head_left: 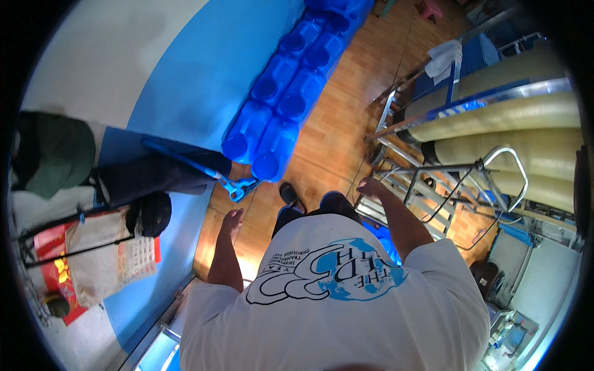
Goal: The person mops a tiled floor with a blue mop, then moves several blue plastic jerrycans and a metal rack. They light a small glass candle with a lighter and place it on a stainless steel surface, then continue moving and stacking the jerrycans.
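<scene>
My left hand [233, 220] hangs low at my side with its fingers loosely apart, holding nothing. A blue long-handled tool [235, 190], perhaps a mop or squeegee, leans against the wall just beyond it, apart from the hand. My right hand [370, 187] hangs on the other side, its fingers loose and nothing visible in them. Nearest to it stands a metal hand cart [427, 170] with a curved handle; I cannot tell whether the hand touches it. Ahead of my feet, blue plastic jugs [275, 139] stand in two rows along the wall.
Long yellowish cylinders [495, 120] lie in a metal rack on the right, with a white cloth [443, 60] over its frame. Dark clothes and a green cap [65, 151] hang on the left wall. A pink stool [429, 10] stands far off on the tiled floor [334, 136].
</scene>
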Demonstrator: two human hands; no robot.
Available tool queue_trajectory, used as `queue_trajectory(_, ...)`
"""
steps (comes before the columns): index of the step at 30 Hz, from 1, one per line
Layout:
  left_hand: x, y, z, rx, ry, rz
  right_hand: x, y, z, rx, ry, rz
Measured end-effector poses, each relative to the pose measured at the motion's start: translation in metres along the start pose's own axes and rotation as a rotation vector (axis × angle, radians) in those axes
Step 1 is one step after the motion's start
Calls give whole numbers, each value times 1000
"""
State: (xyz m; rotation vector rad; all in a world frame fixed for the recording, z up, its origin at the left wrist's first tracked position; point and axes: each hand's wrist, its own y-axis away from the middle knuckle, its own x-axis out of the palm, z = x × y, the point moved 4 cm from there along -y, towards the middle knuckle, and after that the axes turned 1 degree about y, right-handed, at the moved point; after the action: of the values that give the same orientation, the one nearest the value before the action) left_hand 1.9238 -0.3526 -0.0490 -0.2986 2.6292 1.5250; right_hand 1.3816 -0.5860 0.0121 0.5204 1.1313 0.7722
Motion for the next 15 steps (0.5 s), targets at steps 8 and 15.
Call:
queue_trajectory(8, -40, -82, -145, 246, 9, 44, -112, -82, 27, -55, -85, -30)
queue_trajectory(15, 2, -73, -157, -152, 369, -239, -196, -195, 30, -45, 163, 46)
